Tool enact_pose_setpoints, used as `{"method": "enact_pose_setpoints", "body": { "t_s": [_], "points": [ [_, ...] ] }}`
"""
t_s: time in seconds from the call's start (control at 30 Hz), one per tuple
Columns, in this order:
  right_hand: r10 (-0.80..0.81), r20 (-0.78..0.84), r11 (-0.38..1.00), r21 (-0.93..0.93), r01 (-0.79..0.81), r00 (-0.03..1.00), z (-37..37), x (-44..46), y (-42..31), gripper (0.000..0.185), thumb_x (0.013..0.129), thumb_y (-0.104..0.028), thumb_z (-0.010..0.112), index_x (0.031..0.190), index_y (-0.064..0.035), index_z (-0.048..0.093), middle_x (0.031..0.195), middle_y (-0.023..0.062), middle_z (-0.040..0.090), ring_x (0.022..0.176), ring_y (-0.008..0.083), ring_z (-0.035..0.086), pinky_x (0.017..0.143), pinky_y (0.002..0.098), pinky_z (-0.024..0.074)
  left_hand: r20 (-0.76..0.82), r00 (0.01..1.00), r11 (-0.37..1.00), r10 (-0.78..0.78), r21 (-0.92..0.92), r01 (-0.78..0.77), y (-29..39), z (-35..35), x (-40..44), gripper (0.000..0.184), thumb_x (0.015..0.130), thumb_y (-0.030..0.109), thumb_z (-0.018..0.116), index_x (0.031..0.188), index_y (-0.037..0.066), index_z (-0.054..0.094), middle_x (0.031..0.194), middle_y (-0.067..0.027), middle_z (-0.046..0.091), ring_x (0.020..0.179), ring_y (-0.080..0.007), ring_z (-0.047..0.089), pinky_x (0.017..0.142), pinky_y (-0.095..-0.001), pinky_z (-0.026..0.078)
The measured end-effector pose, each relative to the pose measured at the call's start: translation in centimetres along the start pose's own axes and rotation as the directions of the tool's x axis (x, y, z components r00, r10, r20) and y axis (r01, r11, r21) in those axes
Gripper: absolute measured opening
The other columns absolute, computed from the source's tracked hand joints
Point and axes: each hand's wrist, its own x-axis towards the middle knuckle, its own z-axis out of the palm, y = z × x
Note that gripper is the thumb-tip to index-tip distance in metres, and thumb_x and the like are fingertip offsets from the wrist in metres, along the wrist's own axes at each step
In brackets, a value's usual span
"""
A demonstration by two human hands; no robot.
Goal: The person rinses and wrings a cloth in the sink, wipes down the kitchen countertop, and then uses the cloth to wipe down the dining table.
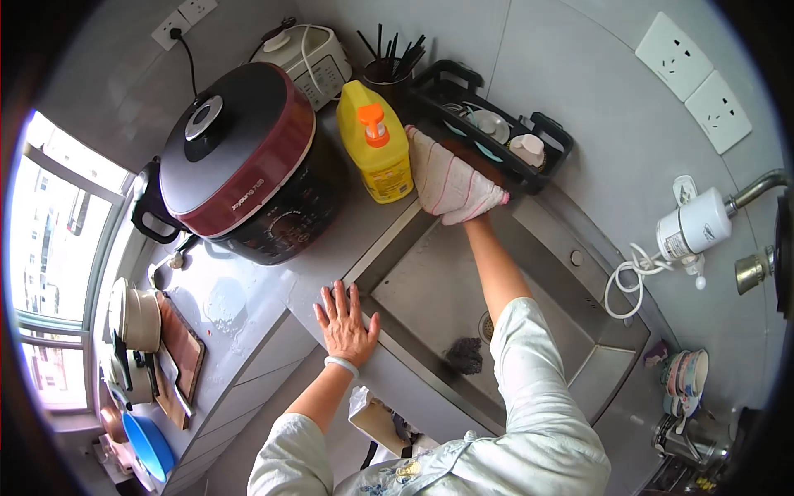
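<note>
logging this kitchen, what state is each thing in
maroon-and-black electric cooker, lid on
yellow plastic jug, upright, orange top on
white pink-striped cloth, covering the hidden right hand
dark grey scrubber, lying in rectangular steel sink
black plug, in white wall socket

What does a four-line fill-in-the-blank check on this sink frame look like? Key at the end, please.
1. The striped cloth covers the person's ______ hand.
2. The left hand lies palm down, with a pale band around its ______.
3. The cap of the yellow bottle is coloured ______.
4. At upper right, the wall carries ______ white socket plates.

Missing words: right; wrist; orange; two.
</note>
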Motion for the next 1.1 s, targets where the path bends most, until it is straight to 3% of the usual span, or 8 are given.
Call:
{"method": "enact_pose_setpoints", "body": {
  "t_s": [0.33,0.5,0.67,0.77,0.83,0.93,1.0,1.1],
  "points": [
    [-0.209,-0.067,0.871,0.441,0.217,0.976,-2.2,-7.7,-9.3,0.046,0.073,-0.010,0.058,0.118,-0.0031,0.050,0.120,0.0151,0.050,0.115,0.0339,0.045,0.097,0.0406,0.0343,-0.023,1.000,1.000,0.000,-0.021,-0.001,-0.2,-0.4,-0.2,0.067,0.081,0.040,0.049,0.136,0.006,0.031,0.145,-0.0155,0.017,0.135,-0.0369,0.009,0.106,-0.0536,0.008],
    [-0.282,-0.001,0.590,0.788,0.174,0.959,-5.6,-12.0,-17.7,0.041,0.072,-0.002,0.061,0.112,-0.0008,0.055,0.120,0.0147,0.050,0.117,0.0351,0.041,0.100,0.0430,0.0319,-0.047,0.999,0.998,-0.003,-0.056,0.001,-0.6,-0.1,-0.3,0.070,0.079,0.044,0.050,0.136,0.007,0.031,0.144,-0.0155,0.020,0.135,-0.0365,0.011,0.106,-0.0541,0.007],
    [-0.340,0.033,0.796,0.542,0.269,0.940,-3.0,-9.0,-23.0,0.038,0.081,-0.026,0.056,0.114,-0.0063,0.056,0.125,0.0150,0.046,0.122,0.0333,0.034,0.103,0.0447,0.0214,-0.159,0.987,0.991,-0.037,-0.132,0.016,-1.1,0.7,-0.6,0.082,0.075,0.045,0.053,0.135,-0.002,0.025,0.141,-0.0214,0.022,0.135,-0.0342,0.011,0.108,-0.0481,0.008],
    [-0.422,0.195,0.865,0.379,0.329,0.885,-2.3,-9.0,-26.9,0.038,0.085,-0.043,0.047,0.118,-0.0276,0.056,0.137,0.0139,0.032,0.126,0.0363,0.025,0.103,0.0530,0.0133,-0.328,0.941,0.968,-0.082,-0.251,-0.003,-2.5,2.2,-1.5,0.066,0.075,0.032,0.058,0.126,-0.003,0.036,0.131,-0.0245,0.032,0.128,-0.0369,0.023,0.106,-0.0458,0.017],
    [-0.455,0.211,0.852,0.385,0.354,0.865,-1.9,-9.4,-29.0,0.038,0.085,-0.044,0.047,0.118,-0.0283,0.056,0.137,0.0140,0.031,0.127,0.0358,0.023,0.103,0.0528,0.0128,-0.465,0.831,0.855,-0.305,-0.518,0.024,-3.3,3.2,-2.8,0.046,0.073,0.015,0.061,0.111,-0.002,0.043,0.117,-0.0229,0.040,0.115,-0.0364,0.034,0.099,-0.0442,0.026],
    [-0.523,0.223,0.818,0.403,0.411,0.823,-2.0,-10.6,-31.0,0.039,0.083,-0.046,0.048,0.117,-0.0289,0.056,0.137,0.0116,0.033,0.128,0.0336,0.023,0.104,0.0521,0.0123,-0.440,0.756,0.769,-0.485,-0.627,0.128,-3.4,2.4,-7.6,0.035,0.070,0.008,0.061,0.100,-0.001,0.046,0.111,-0.0202,0.042,0.107,-0.0363,0.038,0.095,-0.0457,0.029],
    [-0.643,0.296,0.734,0.499,0.460,0.706,-3.2,-11.9,-31.6,0.037,0.081,-0.042,0.050,0.113,-0.0276,0.058,0.136,0.0080,0.036,0.127,0.0314,0.026,0.104,0.0508,0.0139,-0.445,0.751,0.774,-0.488,-0.618,0.137,-4.3,2.4,-10.6,0.035,0.070,0.008,0.061,0.101,0.000,0.047,0.111,-0.0200,0.043,0.108,-0.0360,0.038,0.095,-0.0448,0.029],
    [-0.658,0.191,0.684,0.555,0.473,0.728,-6.1,-15.5,-29.1,0.028,0.076,-0.034,0.058,0.102,-0.0234,0.064,0.126,0.0046,0.043,0.121,0.0275,0.034,0.103,0.0469,0.0198,-0.460,0.744,0.791,-0.485,-0.594,0.148,-6.7,2.6,-13.5,0.035,0.070,0.008,0.061,0.102,0.001,0.048,0.110,-0.0192,0.044,0.108,-0.0351,0.039,0.095,-0.0438,0.029]
  ]
}}
